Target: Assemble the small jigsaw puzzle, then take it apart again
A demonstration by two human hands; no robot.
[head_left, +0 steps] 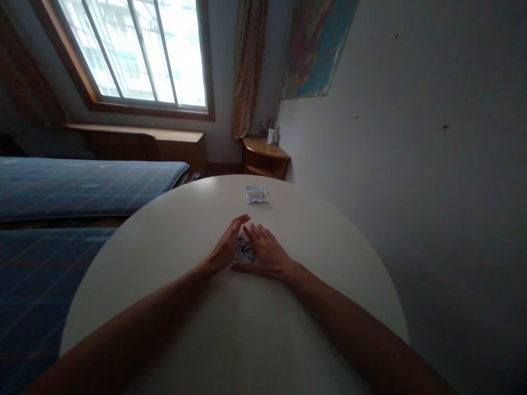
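On the round white table (173, 307), both of my hands rest side by side near its middle. My left hand (228, 244) stands on its edge with fingers stretched out, pressed against a small pile of blue-and-white pieces (244, 250). Over the pile's right side lies my right hand (265, 253), flat, fingers extended and partly covering it. The pile shows only in the gap between the hands. A small colourful card or packet (256, 194) lies flat farther back on the table, apart from both hands.
A bed with a blue plaid cover (74, 186) runs along the left of the table. A wooden corner shelf (264, 156) with small items stands behind, under a curtain. A grey wall closes the right side; a window is at back left.
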